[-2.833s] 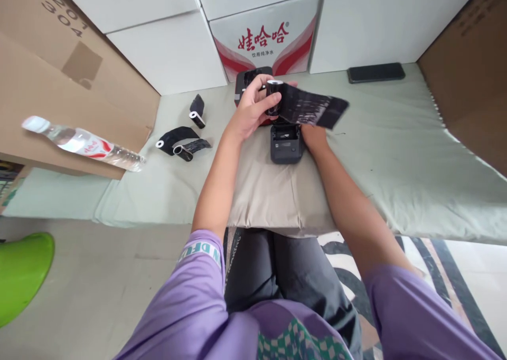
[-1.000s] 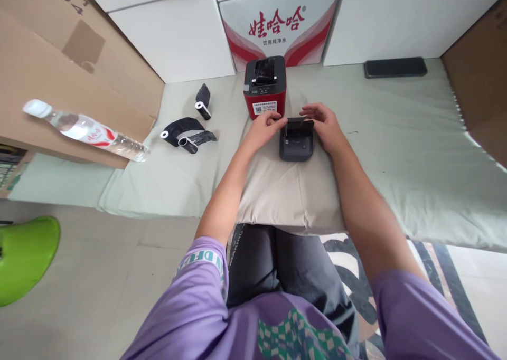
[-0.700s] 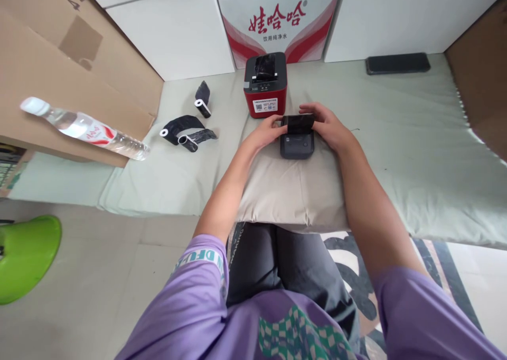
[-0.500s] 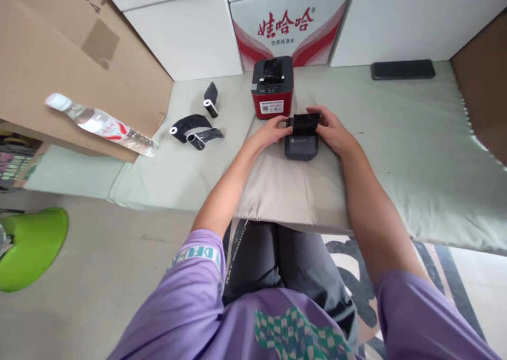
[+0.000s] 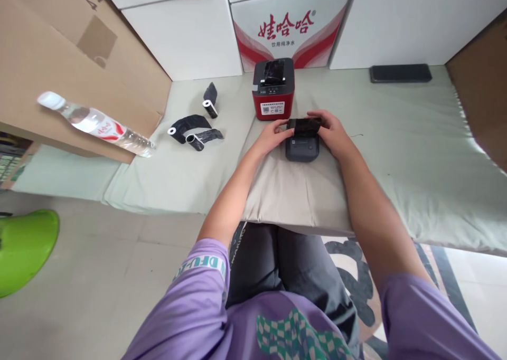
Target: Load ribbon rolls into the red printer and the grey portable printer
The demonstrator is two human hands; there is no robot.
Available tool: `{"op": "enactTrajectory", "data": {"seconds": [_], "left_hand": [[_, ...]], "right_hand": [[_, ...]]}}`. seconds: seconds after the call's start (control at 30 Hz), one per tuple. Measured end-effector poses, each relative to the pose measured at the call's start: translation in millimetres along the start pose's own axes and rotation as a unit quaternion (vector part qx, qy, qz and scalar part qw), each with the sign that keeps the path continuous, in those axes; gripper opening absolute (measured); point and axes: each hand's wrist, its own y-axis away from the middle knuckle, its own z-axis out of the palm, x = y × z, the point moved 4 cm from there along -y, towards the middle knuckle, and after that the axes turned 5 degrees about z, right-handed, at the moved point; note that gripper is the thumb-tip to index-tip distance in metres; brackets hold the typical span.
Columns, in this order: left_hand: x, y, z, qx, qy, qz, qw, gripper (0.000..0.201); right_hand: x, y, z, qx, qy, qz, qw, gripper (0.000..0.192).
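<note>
The scene was bright and evenly lit by soft, diffuse light, with no hard shadows anywhere. Only faint shade sat under the hands at twelve o'clock from centre and beneath the pillow [image 5: 293,201] edge. The white boxes [image 5: 396,17] at one o'clock were near overexposed, with little surface detail. Wide-angle distortion bent straight lines toward the borders, strongest at nine and three o'clock. The purple sleeves [image 5: 198,307] at six o'clock were close and slightly soft; the centre was sharp.
</note>
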Motion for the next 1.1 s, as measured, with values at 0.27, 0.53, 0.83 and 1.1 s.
{"op": "enactTrajectory", "data": {"seconds": [0.27,0.53,0.83,1.1], "left_hand": [[4.4,4.3,0.1,-0.015,0.006,-0.020,1.000,0.036],[11.5,1.9,-2.9,-0.042,-0.021,-0.042,0.998,0.029],[7.9,7.6,-1.1,-0.026,0.016,-0.029,0.999,0.031],[2.5,4.3,-5.8,-0.038,0.018,-0.029,0.999,0.038]], "right_hand": [[-4.3,5.1,0.4,-0.019,-0.011,0.041,0.999,0.040],[-19.7,7.3,1.6,-0.075,0.013,0.027,0.997,0.046],[-15.1,10.8,4.5,-0.049,0.013,0.010,0.999,0.050],[-14.0,10.4,3.3,-0.026,0.016,0.036,0.999,0.052]]}}
